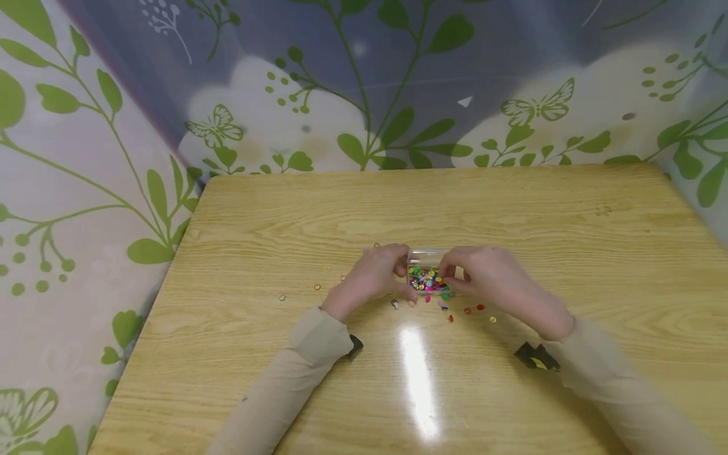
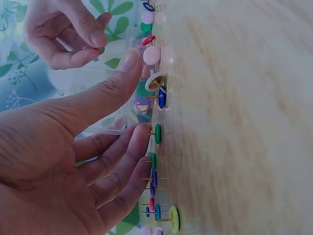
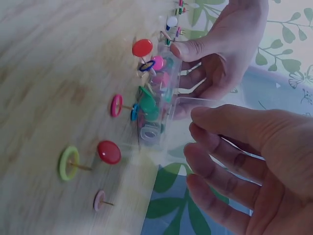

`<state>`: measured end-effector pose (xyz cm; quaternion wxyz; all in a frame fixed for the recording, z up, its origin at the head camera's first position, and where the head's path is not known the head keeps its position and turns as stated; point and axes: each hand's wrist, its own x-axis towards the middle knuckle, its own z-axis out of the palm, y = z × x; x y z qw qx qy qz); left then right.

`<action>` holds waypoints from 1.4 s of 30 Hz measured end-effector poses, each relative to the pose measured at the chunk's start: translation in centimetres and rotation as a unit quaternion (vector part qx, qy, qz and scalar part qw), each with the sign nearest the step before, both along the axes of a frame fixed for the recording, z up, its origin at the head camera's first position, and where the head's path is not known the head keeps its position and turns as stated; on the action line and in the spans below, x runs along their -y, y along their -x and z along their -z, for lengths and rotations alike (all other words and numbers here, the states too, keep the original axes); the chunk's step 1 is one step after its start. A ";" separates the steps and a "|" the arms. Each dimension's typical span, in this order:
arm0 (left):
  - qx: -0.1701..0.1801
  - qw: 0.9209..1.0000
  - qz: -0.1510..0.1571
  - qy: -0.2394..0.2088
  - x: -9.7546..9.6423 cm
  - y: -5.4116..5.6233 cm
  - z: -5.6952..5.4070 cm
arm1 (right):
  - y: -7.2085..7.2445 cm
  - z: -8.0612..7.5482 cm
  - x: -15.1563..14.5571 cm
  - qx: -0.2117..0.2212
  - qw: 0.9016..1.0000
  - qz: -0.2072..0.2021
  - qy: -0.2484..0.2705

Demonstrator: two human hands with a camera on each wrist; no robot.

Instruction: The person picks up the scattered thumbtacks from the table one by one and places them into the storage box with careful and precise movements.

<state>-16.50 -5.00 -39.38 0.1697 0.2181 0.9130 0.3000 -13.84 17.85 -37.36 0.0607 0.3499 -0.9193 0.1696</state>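
Observation:
A small clear plastic box (image 1: 428, 255) holds many coloured thumbtacks (image 1: 425, 279). My left hand (image 1: 372, 272) grips the box at its left end, with the thumb (image 2: 129, 61) along the near side and the fingers (image 2: 132, 147) spread behind. Over the right end of the box is my right hand (image 1: 491, 275), fingers curled and thumb meeting the index finger. In the left wrist view a small greenish bit, seemingly a thumbtack (image 2: 102, 50), shows at the right hand's pinched tips. Loose tacks, including a red tack (image 3: 108, 152) and a yellow-green tack (image 3: 68, 163), lie beside the box.
The wooden table (image 1: 273, 221) meets patterned walls (image 1: 318, 82) at the back and left. More loose tacks are scattered left of the box, such as a far tack (image 1: 282, 297). Dark straps (image 1: 537, 357) show at the sleeves.

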 end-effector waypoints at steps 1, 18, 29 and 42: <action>0.000 1.000 0.001 -0.001 0.0 0.0 0.0 | 0.0 0.0 0.1 0.003 1.000 0.002 -0.004; -0.009 1.000 0.006 -0.005 0.1 0.0 0.1 | -0.1 0.2 0.1 0.014 1.000 0.006 0.005; -0.009 1.000 0.005 -0.004 0.1 -0.1 0.0 | 0.0 -0.6 -2.4 -0.029 0.999 0.031 0.000; -0.001 1.000 0.002 -0.004 0.0 -0.1 -0.1 | -1.1 0.4 -5.6 0.071 0.995 0.058 -0.043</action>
